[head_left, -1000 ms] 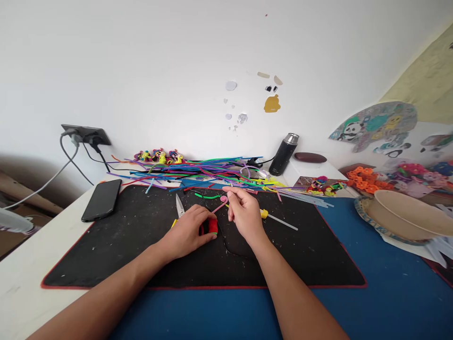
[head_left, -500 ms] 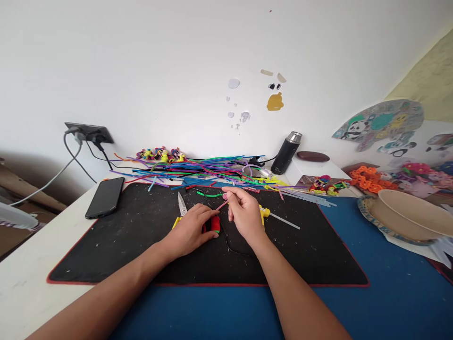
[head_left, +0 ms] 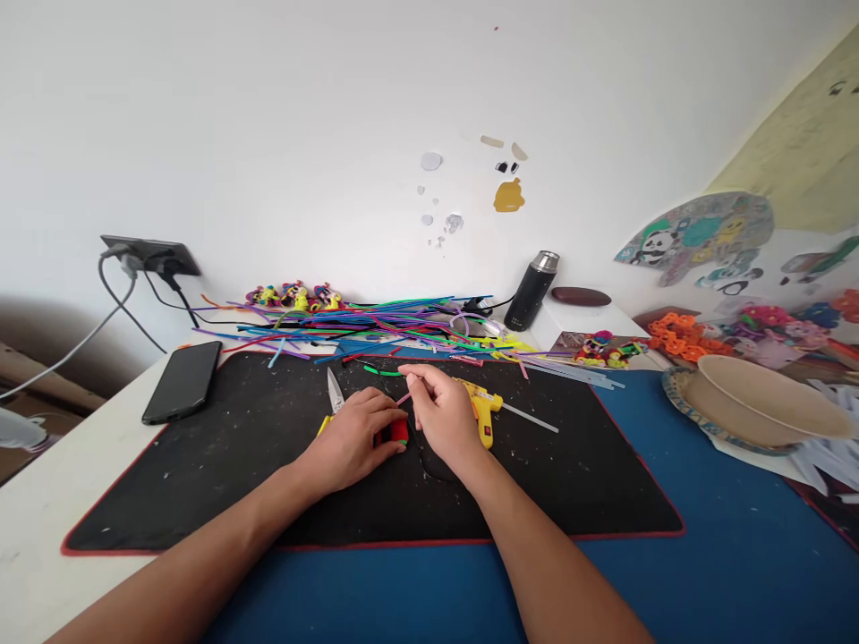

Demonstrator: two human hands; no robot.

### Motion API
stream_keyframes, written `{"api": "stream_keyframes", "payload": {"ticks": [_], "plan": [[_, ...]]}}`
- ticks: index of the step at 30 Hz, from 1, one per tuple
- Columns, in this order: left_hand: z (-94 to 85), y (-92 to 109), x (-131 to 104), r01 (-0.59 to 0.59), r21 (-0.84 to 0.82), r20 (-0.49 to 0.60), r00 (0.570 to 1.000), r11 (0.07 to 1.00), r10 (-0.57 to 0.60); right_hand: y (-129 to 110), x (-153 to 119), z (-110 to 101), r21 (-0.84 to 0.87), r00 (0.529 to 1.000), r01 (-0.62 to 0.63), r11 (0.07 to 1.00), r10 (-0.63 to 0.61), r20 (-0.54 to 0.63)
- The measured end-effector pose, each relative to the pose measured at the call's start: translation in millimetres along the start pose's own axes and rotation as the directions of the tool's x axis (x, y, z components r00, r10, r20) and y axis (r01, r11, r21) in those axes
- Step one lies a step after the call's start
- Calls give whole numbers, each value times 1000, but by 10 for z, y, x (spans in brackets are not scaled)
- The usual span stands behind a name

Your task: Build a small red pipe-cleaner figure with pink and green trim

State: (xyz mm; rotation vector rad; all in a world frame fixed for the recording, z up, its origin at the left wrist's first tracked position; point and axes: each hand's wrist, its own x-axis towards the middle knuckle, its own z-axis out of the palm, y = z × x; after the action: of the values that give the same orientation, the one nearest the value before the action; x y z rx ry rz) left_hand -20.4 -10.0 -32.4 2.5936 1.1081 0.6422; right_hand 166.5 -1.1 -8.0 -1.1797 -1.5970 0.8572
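Observation:
My left hand (head_left: 355,436) rests on the black mat, its fingers curled round a small red and black piece (head_left: 398,431) with a bit of green at its lower edge. A thin pink stem (head_left: 403,399) runs from there up to my right hand (head_left: 443,416), whose thumb and forefinger are pinched on its upper end. Scissors (head_left: 335,391) with yellow handles lie partly under my left hand. Beside my right hand is a yellow glue gun (head_left: 484,414) with a clear stick in its back. A short green stem (head_left: 382,371) lies just beyond the hands.
Colourful pipe cleaners (head_left: 376,324) lie piled along the wall, with small figures (head_left: 295,295) behind. A phone (head_left: 182,382) sits at the left, a black flask (head_left: 531,293) at the back right, and a beige bowl (head_left: 765,407) at the far right. A thin black cable (head_left: 429,474) crosses the mat.
My right hand has come slightly lower and closer to my left, uncovering more of the glue gun. The whole view has shifted a little. Both hands keep their hold.

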Motion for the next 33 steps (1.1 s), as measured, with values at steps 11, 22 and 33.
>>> {"api": "stream_keyframes", "payload": {"ticks": [11, 22, 33], "plan": [[-119, -111, 3, 81, -122, -23, 996, 989, -85, -47, -21, 35, -74, 991, 129, 989, -131, -23], [-779, -419, 373, 430, -231, -209, 854, 873, -476, -148, -17, -24, -74, 990, 124, 989, -129, -63], [-317, -841, 1165, 243, 73, -76, 968, 967, -238, -183, -148, 87, -273, 947, 317, 908, -289, 137]]}}
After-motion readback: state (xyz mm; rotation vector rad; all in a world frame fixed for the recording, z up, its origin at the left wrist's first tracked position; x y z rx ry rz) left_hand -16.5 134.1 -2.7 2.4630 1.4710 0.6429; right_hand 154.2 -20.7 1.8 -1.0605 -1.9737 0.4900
